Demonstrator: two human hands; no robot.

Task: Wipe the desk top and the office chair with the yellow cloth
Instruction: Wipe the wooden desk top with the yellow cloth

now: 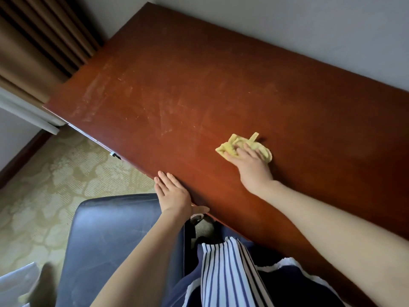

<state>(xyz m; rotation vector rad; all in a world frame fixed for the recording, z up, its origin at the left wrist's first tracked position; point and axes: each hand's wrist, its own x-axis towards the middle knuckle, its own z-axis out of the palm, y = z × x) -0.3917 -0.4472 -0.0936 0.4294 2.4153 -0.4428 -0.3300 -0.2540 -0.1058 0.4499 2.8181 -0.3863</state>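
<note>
The dark blue leather office chair (115, 235) sits just below the left hand (173, 193), which lies flat with straight fingers on the near edge of the red-brown wooden desk top (199, 85). A little ahead and to its right, the right hand (250, 167) grips the crumpled yellow cloth (234, 144) with curled fingers against the wood. I think long overlapping strokes toward the pale dusty streaks (97, 94) far beyond the left hand work best.

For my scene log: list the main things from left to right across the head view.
Brown pleated curtain → dark blue leather office chair → left hand, flat on the near edge of the reddish-brown wooden desk top → crumpled yellow cloth bunched in the right hand.
</note>
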